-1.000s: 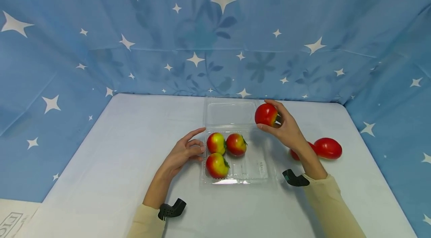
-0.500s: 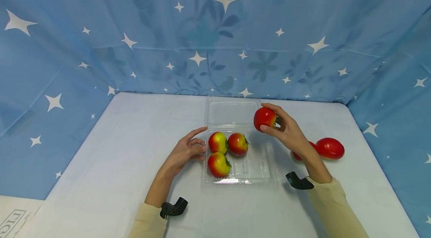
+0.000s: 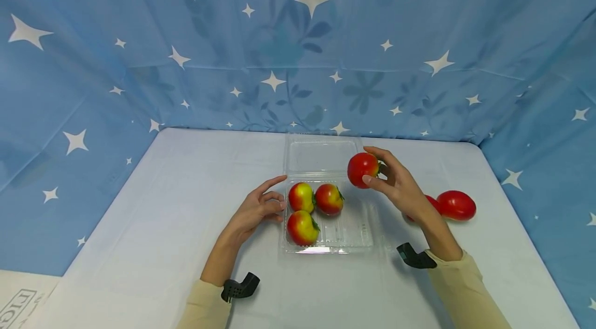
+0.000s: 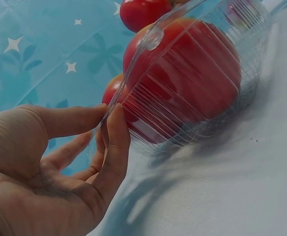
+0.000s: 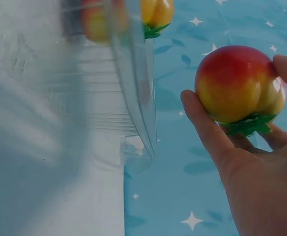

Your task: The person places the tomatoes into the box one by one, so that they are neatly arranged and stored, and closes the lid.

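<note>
My right hand [image 3: 399,187] holds a glossy red-and-yellow fruit [image 3: 361,168] with a green calyx, shaped like a tomato or persimmon, above the right back part of a clear plastic clamshell box [image 3: 356,228]. In the right wrist view the thumb and fingers grip the fruit [image 5: 238,86] from opposite sides, its calyx toward the palm. My left hand [image 3: 255,210] is at the box's left side; in the left wrist view its thumb and fingers pinch the clear rim [image 4: 129,81]. Three similar fruits, one of them a red-yellow fruit [image 3: 302,228], sit in the left and middle of the box.
The box's lid [image 3: 321,157] lies folded open toward the back. Right of the box, partly behind my right forearm, are two smooth red oval things [image 3: 457,205]. A blue star-patterned cloth [image 3: 298,60] hangs behind the white table [image 3: 195,184].
My right hand, holding the fruit, has come slightly lower and nearer, toward the box. The left hand stays at the box's left rim. The view has shifted slightly.
</note>
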`<state>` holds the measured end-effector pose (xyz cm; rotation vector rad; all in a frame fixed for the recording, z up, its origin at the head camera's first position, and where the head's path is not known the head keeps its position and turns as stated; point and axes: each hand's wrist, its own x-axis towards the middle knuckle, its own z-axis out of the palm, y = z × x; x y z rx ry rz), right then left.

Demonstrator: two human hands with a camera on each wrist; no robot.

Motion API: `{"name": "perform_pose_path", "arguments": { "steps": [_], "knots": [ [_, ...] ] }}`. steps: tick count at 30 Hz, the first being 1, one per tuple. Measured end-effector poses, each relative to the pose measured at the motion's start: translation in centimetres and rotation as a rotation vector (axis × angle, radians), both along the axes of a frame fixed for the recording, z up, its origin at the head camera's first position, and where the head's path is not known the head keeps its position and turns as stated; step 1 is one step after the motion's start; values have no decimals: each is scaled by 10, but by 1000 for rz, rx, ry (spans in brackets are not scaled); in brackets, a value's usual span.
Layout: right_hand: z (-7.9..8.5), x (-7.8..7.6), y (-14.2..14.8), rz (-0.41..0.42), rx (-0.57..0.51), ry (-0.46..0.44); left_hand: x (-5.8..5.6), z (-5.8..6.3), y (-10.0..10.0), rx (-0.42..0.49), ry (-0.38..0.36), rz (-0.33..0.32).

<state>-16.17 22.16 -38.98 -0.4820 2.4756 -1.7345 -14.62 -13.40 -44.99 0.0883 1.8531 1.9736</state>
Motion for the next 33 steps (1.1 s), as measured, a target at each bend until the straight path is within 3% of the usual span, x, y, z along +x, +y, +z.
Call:
{"name": "perform_pose_path", "arguments": {
  "steps": [14, 20, 33],
  "knots": [
    [-4, 5, -2, 23, 91, 33, -1, -2, 1, 6, 15, -5],
    [-8, 6, -6, 44, 75, 94, -1, -1, 1, 13, 11, 3],
    [-9, 16, -10, 97, 32, 99, 0, -1, 0, 8, 14, 2]
  ]
}}
